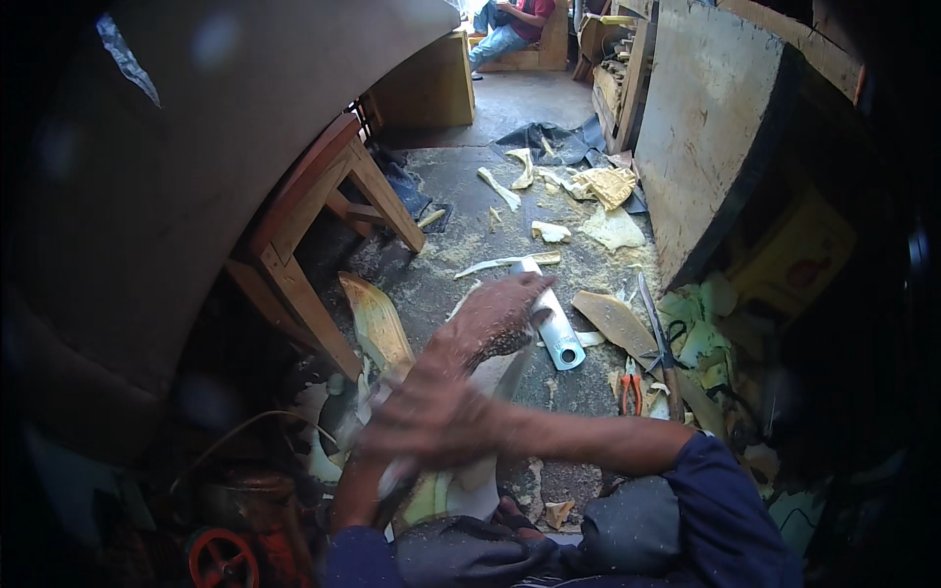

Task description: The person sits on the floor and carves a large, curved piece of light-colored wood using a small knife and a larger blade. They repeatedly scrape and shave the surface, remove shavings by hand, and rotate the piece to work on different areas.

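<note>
My left hand (495,309) reaches forward, blurred and sprinkled with pale crumbs, in front of part of a silvery tube (564,345) with a dark round hole in its near end. Whether the fingers grip the tube or only pass over it, I cannot tell. My right hand (426,421) lies across my left forearm, smeared by motion, its fingers not clear. Under my arms a pale sheet-like piece (475,480) is partly hidden. Right of the tube is a flat tan foam piece (618,323).
Orange-handled pliers (629,392) and a long tool (662,343) lie at right. Foam scraps (549,232) litter the dusty floor. A wooden stool-like frame (309,235) stands left, a large board (701,137) right. A seated person (515,29) is far back.
</note>
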A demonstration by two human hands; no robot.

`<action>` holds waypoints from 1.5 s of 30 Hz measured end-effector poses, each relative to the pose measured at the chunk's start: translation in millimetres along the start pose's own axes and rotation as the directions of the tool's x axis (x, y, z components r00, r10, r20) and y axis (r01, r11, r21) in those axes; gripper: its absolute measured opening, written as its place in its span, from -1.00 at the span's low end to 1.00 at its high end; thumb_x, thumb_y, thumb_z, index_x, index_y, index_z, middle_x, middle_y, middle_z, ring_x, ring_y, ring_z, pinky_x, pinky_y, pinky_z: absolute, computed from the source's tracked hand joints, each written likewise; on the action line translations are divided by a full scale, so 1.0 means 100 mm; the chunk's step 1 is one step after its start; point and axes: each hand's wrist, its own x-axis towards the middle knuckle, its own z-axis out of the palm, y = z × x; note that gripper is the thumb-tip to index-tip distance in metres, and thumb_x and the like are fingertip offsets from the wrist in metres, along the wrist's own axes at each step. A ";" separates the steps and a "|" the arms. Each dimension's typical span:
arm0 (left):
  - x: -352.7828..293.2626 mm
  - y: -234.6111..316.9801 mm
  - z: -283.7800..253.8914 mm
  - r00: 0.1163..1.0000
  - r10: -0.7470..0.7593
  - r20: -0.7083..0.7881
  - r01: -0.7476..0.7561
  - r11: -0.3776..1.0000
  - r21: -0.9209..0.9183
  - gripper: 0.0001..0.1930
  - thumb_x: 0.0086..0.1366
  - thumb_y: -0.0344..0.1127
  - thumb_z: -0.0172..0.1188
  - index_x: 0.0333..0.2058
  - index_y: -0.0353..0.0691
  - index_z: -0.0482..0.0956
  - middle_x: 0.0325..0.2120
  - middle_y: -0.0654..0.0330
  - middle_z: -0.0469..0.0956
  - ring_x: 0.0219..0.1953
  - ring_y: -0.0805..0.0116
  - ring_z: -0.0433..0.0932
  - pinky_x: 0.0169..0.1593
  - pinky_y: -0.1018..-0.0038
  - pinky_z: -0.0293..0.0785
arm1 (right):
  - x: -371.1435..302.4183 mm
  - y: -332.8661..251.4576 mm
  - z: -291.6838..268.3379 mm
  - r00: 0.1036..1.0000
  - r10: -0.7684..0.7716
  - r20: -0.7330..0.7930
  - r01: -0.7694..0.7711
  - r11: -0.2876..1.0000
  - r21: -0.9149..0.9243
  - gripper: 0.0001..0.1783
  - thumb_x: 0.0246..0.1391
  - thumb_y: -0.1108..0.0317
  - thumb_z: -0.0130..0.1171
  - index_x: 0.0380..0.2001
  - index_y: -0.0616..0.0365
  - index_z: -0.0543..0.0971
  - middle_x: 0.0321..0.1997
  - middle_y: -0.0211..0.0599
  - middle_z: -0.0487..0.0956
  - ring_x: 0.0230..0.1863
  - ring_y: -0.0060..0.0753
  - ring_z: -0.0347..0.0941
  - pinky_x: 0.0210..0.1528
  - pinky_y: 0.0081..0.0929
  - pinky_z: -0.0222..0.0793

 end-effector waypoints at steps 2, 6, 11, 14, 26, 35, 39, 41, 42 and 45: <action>0.22 0.02 0.02 0.948 0.299 -0.108 -0.307 0.949 -0.066 -0.54 0.36 -0.18 0.25 0.14 -0.31 0.54 0.13 -0.07 0.56 0.04 -0.05 0.62 0.19 0.17 0.49 | -0.42 0.46 -0.22 0.966 0.245 -0.079 -0.255 0.955 -0.155 -0.41 0.24 -0.14 0.14 0.15 0.02 0.59 0.09 -0.11 0.63 0.17 0.04 0.54 0.25 0.12 0.41; -1.01 -0.52 -0.39 0.967 -0.238 0.093 0.213 0.549 -0.808 -0.46 0.39 -0.39 0.21 0.32 -0.29 0.40 0.30 -0.05 0.44 0.23 0.14 0.54 0.27 0.31 0.45 | -1.72 1.28 -0.69 -0.124 0.955 0.270 -0.910 -0.001 -0.415 -0.64 0.21 0.21 0.15 -0.03 0.16 0.67 -0.20 0.01 0.73 -0.17 0.03 0.67 -0.09 0.03 0.53; -2.84 -0.14 -0.28 0.470 -0.856 0.214 0.715 0.227 -0.661 -0.40 0.43 -0.48 0.08 0.42 -0.27 0.22 0.29 0.01 0.40 0.22 0.22 0.45 0.25 0.35 0.41 | -2.71 1.43 -0.01 0.156 0.970 0.188 -0.980 0.176 -0.096 -0.59 0.26 0.16 0.15 0.07 0.16 0.64 -0.14 0.20 0.69 -0.08 0.15 0.65 0.09 0.05 0.48; -3.14 0.60 -0.04 0.469 -0.754 0.459 0.816 0.171 -0.553 -0.10 0.26 -0.22 0.45 0.46 -0.22 0.13 0.27 -0.07 0.43 0.22 0.21 0.50 0.23 0.33 0.44 | -2.86 1.47 0.79 0.271 0.949 0.158 -0.930 0.301 -0.213 -0.15 0.20 0.07 0.27 0.47 0.09 0.21 0.47 0.33 0.23 0.41 0.36 0.25 0.23 0.29 0.34; -2.33 0.61 -0.22 0.464 -0.657 0.594 0.861 0.177 -0.476 -0.33 0.23 0.06 0.47 0.12 -0.35 0.56 -0.13 -0.07 0.73 -0.08 0.22 0.73 0.04 0.32 0.58 | -2.52 1.83 0.54 0.238 0.971 -0.016 -0.968 0.238 0.075 -0.35 0.32 0.09 0.10 0.40 0.04 0.32 0.04 0.24 0.50 0.08 0.28 0.50 0.17 0.04 0.41; -1.82 0.54 -0.26 0.480 -0.571 0.667 0.715 -0.186 -0.674 -0.28 0.28 -0.07 0.46 0.24 -0.43 0.40 0.01 -0.02 0.62 -0.04 0.31 0.64 0.09 0.38 0.53 | -2.03 1.65 0.15 0.163 0.942 0.294 -0.979 0.191 -0.067 -0.51 0.33 0.24 0.10 0.29 0.06 0.49 0.16 0.18 0.54 0.12 0.21 0.51 0.22 -0.08 0.42; -1.80 0.75 -0.18 0.421 -0.647 0.636 0.560 -0.366 -0.743 -0.34 0.23 -0.17 0.50 0.16 -0.42 0.40 -0.01 -0.04 0.59 -0.02 0.27 0.62 0.10 0.37 0.53 | -1.94 1.56 0.38 0.492 0.799 0.347 -0.858 0.511 0.040 -0.51 0.31 0.14 0.14 0.29 -0.16 0.52 0.21 0.06 0.48 0.31 0.20 0.31 0.33 0.08 0.25; -1.80 0.80 -0.18 0.414 -0.682 0.603 0.521 -0.366 -0.771 -0.38 0.22 -0.20 0.51 0.10 -0.42 0.42 -0.05 -0.02 0.60 -0.05 0.26 0.63 0.08 0.36 0.54 | -1.90 1.53 0.49 0.460 0.847 0.266 -0.885 0.462 0.060 -0.52 0.30 0.13 0.14 0.27 -0.18 0.51 0.21 0.10 0.47 0.30 0.20 0.33 0.30 0.10 0.27; -1.79 0.80 -0.19 0.412 -0.693 0.592 0.518 -0.356 -0.778 -0.40 0.22 -0.22 0.51 0.08 -0.42 0.43 -0.07 -0.02 0.61 -0.07 0.26 0.64 0.07 0.36 0.55 | -1.88 1.54 0.54 0.421 0.848 0.323 -0.902 0.427 0.054 -0.53 0.30 0.13 0.15 0.27 -0.20 0.51 0.21 0.12 0.47 0.30 0.20 0.34 0.29 0.10 0.28; -1.77 0.78 -0.22 0.404 -0.704 0.584 0.528 -0.342 -0.777 -0.44 0.21 -0.25 0.52 0.04 -0.42 0.46 -0.12 0.00 0.63 -0.11 0.28 0.65 0.03 0.38 0.56 | -1.83 1.64 0.67 0.196 0.921 0.335 -0.960 0.110 0.259 -0.51 0.28 0.13 0.14 0.20 0.06 0.40 0.14 0.19 0.48 0.20 0.23 0.42 0.23 0.18 0.31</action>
